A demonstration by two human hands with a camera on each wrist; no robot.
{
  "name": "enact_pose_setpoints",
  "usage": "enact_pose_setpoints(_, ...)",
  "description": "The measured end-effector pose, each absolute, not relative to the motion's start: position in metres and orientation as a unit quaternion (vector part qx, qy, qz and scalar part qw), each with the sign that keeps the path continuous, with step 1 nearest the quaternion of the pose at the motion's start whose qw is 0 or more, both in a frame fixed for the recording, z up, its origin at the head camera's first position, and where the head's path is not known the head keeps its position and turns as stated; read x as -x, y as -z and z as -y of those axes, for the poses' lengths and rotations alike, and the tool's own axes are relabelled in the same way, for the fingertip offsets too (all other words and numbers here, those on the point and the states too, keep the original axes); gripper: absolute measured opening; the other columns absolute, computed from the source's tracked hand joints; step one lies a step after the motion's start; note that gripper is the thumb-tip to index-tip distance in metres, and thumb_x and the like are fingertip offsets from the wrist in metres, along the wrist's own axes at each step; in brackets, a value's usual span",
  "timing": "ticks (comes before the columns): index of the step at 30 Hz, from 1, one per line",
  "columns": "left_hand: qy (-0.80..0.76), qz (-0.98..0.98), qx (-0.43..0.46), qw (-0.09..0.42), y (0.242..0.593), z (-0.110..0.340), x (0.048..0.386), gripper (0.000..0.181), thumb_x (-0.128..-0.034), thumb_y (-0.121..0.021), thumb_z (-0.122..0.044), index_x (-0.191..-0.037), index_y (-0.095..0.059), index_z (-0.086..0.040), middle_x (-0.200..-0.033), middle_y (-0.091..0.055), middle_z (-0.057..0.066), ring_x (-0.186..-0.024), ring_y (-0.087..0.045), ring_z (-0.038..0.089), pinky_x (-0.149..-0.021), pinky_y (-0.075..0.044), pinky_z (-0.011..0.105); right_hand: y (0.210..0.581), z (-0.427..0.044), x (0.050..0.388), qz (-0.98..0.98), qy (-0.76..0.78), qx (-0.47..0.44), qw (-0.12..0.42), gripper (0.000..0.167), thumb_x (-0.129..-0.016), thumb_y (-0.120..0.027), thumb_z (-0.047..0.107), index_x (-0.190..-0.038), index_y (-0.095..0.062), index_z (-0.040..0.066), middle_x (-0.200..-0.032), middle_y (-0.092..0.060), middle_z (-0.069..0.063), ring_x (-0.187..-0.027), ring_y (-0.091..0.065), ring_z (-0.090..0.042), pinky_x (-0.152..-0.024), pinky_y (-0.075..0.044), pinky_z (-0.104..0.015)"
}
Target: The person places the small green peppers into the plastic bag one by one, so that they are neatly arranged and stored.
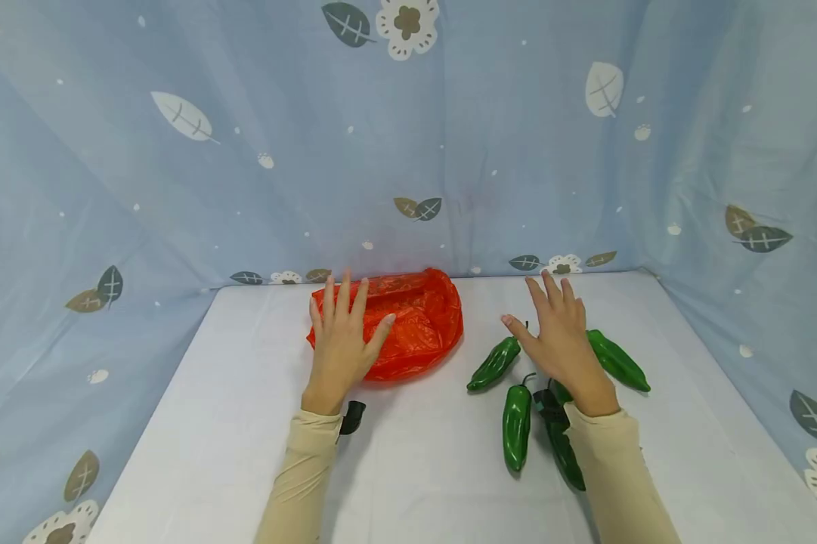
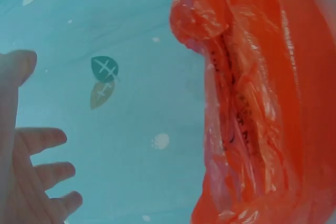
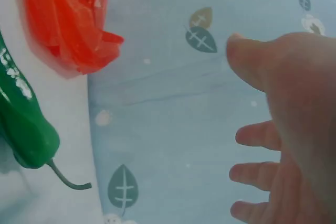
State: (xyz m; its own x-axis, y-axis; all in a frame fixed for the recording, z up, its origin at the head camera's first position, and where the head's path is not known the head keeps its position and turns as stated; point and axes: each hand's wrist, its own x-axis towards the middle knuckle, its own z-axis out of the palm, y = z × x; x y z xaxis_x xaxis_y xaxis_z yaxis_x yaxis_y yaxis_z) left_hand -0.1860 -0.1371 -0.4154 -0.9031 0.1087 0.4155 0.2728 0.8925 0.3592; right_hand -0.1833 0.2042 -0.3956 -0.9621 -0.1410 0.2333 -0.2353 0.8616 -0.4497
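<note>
Fingers spread, my left hand (image 1: 340, 344) hovers in front of a crumpled red plastic bag (image 1: 415, 332) and covers part of its left side. The left wrist view shows the bag's gathered, folded opening (image 2: 231, 98) apart from the fingers. Over on the right, my right hand (image 1: 559, 336) is also spread, above several glossy green peppers. One pepper (image 1: 494, 364) lies left of that hand, another (image 1: 617, 363) right of it. Two more, a front pepper (image 1: 516, 427) and a dark green one (image 1: 564, 449), lie nearer; the sleeve partly covers the latter. Both hands hold nothing.
A white tabletop (image 1: 258, 332) carries the bag and peppers. Blue cloth (image 1: 483, 151) with leaf and flower prints hangs behind it and along both sides. A small black piece (image 1: 354, 417) shows beside the left wrist.
</note>
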Motion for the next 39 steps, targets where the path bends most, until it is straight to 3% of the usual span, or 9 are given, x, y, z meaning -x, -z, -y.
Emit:
enact_pose_setpoints(6, 0.311, 0.923, 0.094, 0.206, 0.408, 0.145, 0.189, 0.071, -0.1037, -0.055, -0.046, -0.160, -0.037, -0.006, -0.172, -0.022, 0.016, -0.160, -0.015, 0.040, -0.125, -0.008, 0.072, 0.385, -0.221, 0.179, 0.936, -0.300, -0.117, 0.145, 0.066, -0.102, -0.064, 0.029, -0.153, -0.041, -0.004, -0.165, -0.027, -0.033, -0.152, -0.017, -0.060, -0.118, -0.016, -0.078)
enact_pose_setpoints(13, 0.422, 0.878, 0.052, 0.220, 0.404, 0.166, 0.194, 0.065, -0.1034, -0.059, -0.034, -0.158, -0.039, -0.006, -0.168, -0.032, 0.014, -0.156, -0.028, 0.035, -0.127, -0.021, 0.062, 0.379, -0.245, 0.170, 0.918, -0.344, -0.077, 0.180, 0.061, -0.104, -0.062, 0.030, -0.155, -0.043, 0.001, -0.158, -0.042, -0.029, -0.146, -0.038, -0.052, -0.112, -0.032, -0.073)
enact_pose_setpoints(21, 0.497, 0.842, -0.033, 0.207, 0.418, 0.185, 0.203, 0.059, -0.1039, -0.058, -0.031, -0.156, -0.043, -0.008, -0.163, -0.041, 0.014, -0.153, -0.036, 0.034, -0.126, -0.027, 0.058, 0.376, -0.261, 0.166, 0.911, -0.356, -0.048, 0.202, 0.060, -0.103, -0.062, 0.028, -0.154, -0.045, 0.001, -0.156, -0.043, -0.031, -0.144, -0.039, -0.054, -0.112, -0.031, -0.075)
enact_pose_setpoints(31, 0.536, 0.824, -0.148, 0.109, 0.438, 0.200, 0.210, 0.064, -0.1040, -0.054, -0.034, -0.159, -0.038, -0.007, -0.165, -0.037, 0.017, -0.152, -0.034, 0.039, -0.124, -0.033, 0.057, 0.384, -0.281, 0.164, 0.921, -0.346, 0.010, 0.177, 0.062, -0.106, -0.056, 0.032, -0.156, -0.040, -0.001, -0.157, -0.040, -0.034, -0.140, -0.040, -0.057, -0.108, -0.033, -0.077)
enact_pose_setpoints(39, 0.559, 0.806, -0.192, 0.039, 0.449, 0.213, 0.211, 0.070, -0.1048, -0.053, -0.034, -0.163, -0.027, -0.006, -0.170, -0.030, 0.016, -0.154, -0.031, 0.039, -0.125, -0.032, 0.053, 0.391, -0.288, 0.173, 0.931, -0.341, 0.043, 0.125, 0.064, -0.108, -0.050, 0.035, -0.157, -0.036, -0.004, -0.157, -0.038, -0.035, -0.138, -0.040, -0.057, -0.104, -0.036, -0.076)
